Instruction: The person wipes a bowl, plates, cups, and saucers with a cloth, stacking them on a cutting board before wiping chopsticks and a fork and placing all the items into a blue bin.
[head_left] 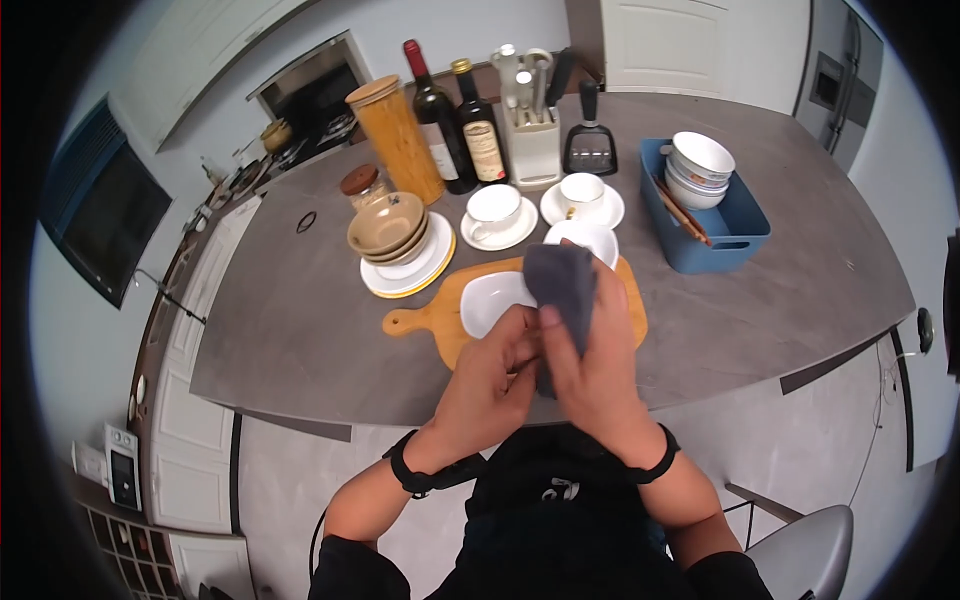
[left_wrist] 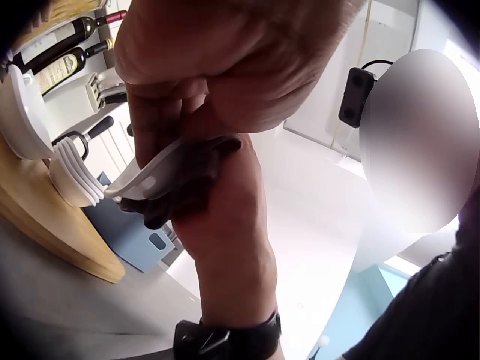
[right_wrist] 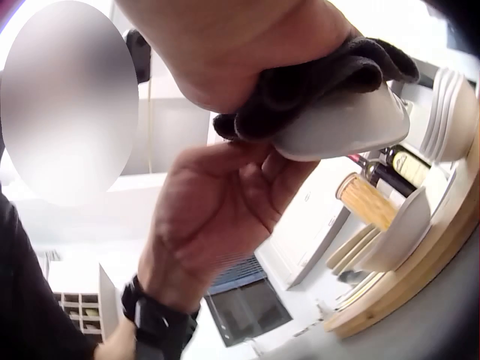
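Observation:
Both hands meet over the near side of a wooden cutting board. My left hand pinches the rim of a white bowl, which the hands and cloth hide in the head view. With my right hand I hold a dark grey cloth folded against that bowl; its folds cover part of the outside in the right wrist view. The bowl is tilted on its side. Another white bowl rests on the board, with stacked white bowls at its far right.
Brown bowls sit on plates at the left. Two cups on saucers stand behind the board, before wine bottles, a pasta jar and a knife block. A blue bin with bowls is at the right.

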